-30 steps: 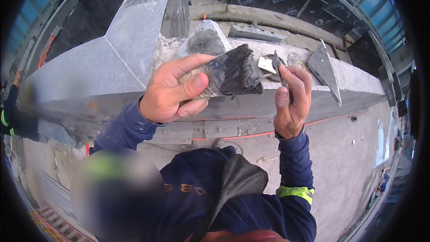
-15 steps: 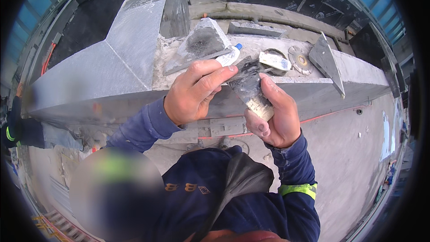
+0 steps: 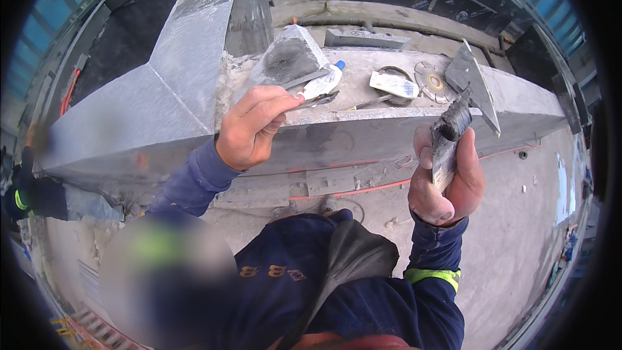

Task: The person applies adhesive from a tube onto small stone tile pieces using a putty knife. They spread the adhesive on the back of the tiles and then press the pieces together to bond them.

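Observation:
My left hand [image 3: 254, 128], fingers pinched, holds a thin dark flat strip [image 3: 319, 100] above the ledge's front edge; its exact kind I cannot make out. Off to the right, my right hand [image 3: 457, 178] grips a flat scraper [image 3: 447, 149] smeared with thick black paste, its coated end pointing up and away. The two hands are well apart. Just beyond the left fingers lies a white tube [image 3: 322, 82] with a blue cap. A second white tube [image 3: 393, 84] rests across a dark round object, and a thin stick [image 3: 371, 102] lies in front of it.
On the stone ledge [image 3: 363, 68] are a grey stone wedge [image 3: 291, 57], a cutting disc [image 3: 433, 81] and a leaning triangular stone slab [image 3: 474, 81]. A tall grey stone upright [image 3: 194, 23] stands at the left. An orange-red hose [image 3: 363, 190] crosses the floor. Another person [image 3: 45, 194] is at far left.
My hands have moved apart: the right went right with the pasted scraper, now turned upward, and the left drew back left with the dark strip. The stick on the ledge has come into sight.

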`<state>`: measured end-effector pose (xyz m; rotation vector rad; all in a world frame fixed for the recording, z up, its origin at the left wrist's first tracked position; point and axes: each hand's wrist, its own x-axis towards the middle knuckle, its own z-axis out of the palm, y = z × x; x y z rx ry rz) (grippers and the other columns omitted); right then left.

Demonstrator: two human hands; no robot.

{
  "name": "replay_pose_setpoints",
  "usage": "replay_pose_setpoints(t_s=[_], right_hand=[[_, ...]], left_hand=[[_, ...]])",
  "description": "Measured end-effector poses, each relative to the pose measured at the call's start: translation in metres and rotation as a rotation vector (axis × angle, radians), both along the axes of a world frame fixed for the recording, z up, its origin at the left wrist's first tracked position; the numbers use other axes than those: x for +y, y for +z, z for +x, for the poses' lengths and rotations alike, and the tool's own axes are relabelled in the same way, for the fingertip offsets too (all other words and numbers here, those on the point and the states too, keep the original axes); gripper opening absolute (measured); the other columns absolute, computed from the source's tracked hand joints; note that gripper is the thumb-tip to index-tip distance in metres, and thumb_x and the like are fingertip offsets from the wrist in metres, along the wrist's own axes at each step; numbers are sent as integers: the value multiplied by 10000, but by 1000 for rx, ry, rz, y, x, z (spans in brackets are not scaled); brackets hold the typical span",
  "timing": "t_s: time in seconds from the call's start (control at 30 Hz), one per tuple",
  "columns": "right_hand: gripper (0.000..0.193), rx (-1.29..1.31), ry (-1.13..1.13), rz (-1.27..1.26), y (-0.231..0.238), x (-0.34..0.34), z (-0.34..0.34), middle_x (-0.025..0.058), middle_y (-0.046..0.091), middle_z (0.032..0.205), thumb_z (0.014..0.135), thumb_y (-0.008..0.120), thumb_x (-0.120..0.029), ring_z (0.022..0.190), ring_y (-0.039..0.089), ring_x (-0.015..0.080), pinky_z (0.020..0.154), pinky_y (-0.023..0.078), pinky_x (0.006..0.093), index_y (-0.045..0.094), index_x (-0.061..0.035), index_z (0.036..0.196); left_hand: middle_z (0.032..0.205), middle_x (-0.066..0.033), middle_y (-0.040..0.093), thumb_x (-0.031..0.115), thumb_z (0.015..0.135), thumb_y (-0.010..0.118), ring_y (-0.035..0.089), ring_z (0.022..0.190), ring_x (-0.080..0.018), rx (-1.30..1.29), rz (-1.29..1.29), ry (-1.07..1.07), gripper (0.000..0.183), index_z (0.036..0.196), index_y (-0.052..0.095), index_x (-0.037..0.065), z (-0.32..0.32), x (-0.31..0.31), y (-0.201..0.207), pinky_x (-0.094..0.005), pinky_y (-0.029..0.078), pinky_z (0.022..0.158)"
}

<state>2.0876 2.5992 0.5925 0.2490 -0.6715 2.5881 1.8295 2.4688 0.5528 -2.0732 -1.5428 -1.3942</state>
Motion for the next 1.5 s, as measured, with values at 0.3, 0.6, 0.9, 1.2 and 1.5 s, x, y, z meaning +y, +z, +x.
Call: replay_pose_setpoints(t_s=[0.3,0.6,0.9,1.2,1.5], right_hand=[[352,-85,-1115,1739,-13,6,-34,191,476,1152,952,527,-264,756,551,184,636,487,294,538,-58,1237],[291,-397,-1050,1687,-28,30,-41,168,505,1108,884,623,-91,885,598,279,728,508,356,622,-46,1172],[325,-431,-1252,1683,-20,18,-35,163,518,1071,850,673,-88,811,587,230,713,506,327,624,-30,1166],[437,-472,-1195,2011,-16,-3,-50,116,570,958,664,771,-66,785,620,254,642,518,347,678,-72,1091],[435,-279,-1339,1984,-6,-5,-60,97,573,944,641,773,-59,723,596,227,604,497,329,683,-60,1066]], left_hand=[[737,-9,543,249,1002,505,366,482,-61,-1286,-610,-502,468,1364,409,-32,25,-12,29,-237,295,466],[730,-2,537,207,1001,503,339,483,-48,-1442,-508,-665,453,1387,399,-7,26,-18,23,-238,276,472],[609,-6,469,282,999,509,421,478,-63,-1083,-502,-205,485,1316,442,-78,27,-9,22,-235,342,465],[585,-4,492,241,1001,494,437,459,-55,-996,-462,-77,415,1274,488,-71,36,-8,27,-232,349,442],[605,-1,506,210,1003,481,447,456,-50,-942,-437,-49,371,1255,507,-60,34,-9,27,-223,347,435]])
